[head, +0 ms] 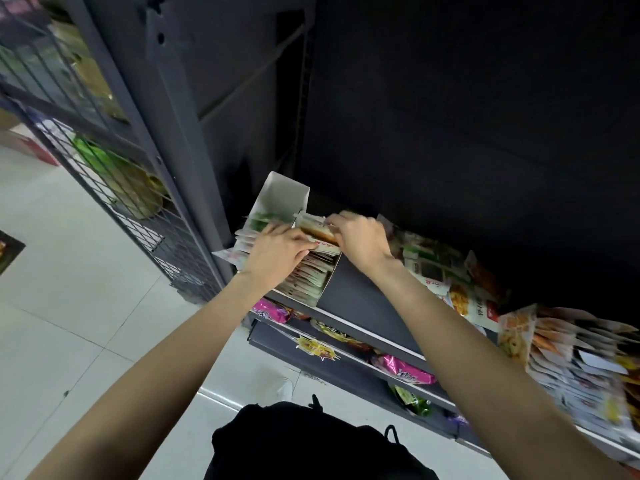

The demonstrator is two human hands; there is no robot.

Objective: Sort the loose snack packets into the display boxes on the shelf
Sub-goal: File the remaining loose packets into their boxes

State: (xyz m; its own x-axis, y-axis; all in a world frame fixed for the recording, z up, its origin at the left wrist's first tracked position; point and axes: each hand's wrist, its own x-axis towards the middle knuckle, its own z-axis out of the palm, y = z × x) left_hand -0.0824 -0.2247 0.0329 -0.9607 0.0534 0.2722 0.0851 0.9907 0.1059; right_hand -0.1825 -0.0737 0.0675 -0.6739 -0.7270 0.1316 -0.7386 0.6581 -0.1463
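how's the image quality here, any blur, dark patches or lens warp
Head view: the shelf back is nearly black, with no detail. The packets at far right smear with blur, and the right hand is slightly soft. The left hand and display box read clearly. Wide-angle warp tilts the wire rack and shelf edges.
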